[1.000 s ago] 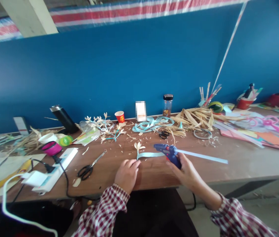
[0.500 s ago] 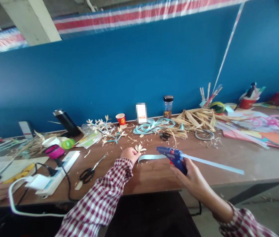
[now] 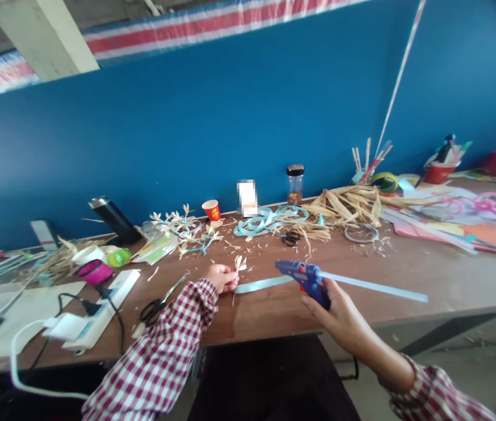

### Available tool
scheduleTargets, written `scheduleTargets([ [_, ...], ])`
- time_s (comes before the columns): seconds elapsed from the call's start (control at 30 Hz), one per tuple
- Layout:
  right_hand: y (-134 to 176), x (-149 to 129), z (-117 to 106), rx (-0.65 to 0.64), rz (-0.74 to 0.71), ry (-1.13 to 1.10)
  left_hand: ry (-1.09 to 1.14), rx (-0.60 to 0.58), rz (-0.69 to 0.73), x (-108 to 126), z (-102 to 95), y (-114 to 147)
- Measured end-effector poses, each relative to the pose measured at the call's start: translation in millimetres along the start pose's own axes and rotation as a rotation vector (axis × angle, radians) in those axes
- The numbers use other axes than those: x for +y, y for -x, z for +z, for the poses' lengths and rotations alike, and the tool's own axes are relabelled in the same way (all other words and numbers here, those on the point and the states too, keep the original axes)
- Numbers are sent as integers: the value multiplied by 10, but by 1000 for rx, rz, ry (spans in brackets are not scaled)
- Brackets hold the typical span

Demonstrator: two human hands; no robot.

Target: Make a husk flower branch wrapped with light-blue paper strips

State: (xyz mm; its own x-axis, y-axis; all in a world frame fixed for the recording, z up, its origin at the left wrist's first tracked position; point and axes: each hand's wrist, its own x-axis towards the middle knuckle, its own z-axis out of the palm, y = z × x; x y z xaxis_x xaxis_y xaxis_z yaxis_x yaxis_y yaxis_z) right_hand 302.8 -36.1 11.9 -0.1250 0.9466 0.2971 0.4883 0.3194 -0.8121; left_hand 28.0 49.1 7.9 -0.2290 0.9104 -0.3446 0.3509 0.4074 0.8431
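Note:
My left hand is closed, pinching the base of a small pale husk flower whose petals point up. A light blue ribbon runs from beside these fingers toward the right, its far end passing behind the glue gun. My right hand grips a blue hot glue gun by its handle, nozzle toward the left. A long translucent glue stick sticks out of its back. Black-handled scissors lie left of my left forearm.
A white power strip with plugs and cords lies at the left. Behind are a black flask, a red paper cup, coiled blue ribbon, a lidded jar and dried husks. Coloured paper lies right.
My left hand has shifted slightly left and turned, so the flower now stands more upright and side-on. Another person's hand at the far left has gone from view. The glue gun stays nearly still.

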Motion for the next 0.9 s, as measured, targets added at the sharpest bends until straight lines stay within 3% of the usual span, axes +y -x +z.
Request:
scheduleTargets([
  [0.27, 7, -97, 194, -132, -92, -34, -12, 6, -60, -138, -155, 49],
  [0.53, -96, -288, 410, -330, -44, -115, 38, -8, -71, -247, -189, 33],
  [0.9, -235, -379, 529, -410, -121, 129, 79, -25, -7, -362, -178, 7],
])
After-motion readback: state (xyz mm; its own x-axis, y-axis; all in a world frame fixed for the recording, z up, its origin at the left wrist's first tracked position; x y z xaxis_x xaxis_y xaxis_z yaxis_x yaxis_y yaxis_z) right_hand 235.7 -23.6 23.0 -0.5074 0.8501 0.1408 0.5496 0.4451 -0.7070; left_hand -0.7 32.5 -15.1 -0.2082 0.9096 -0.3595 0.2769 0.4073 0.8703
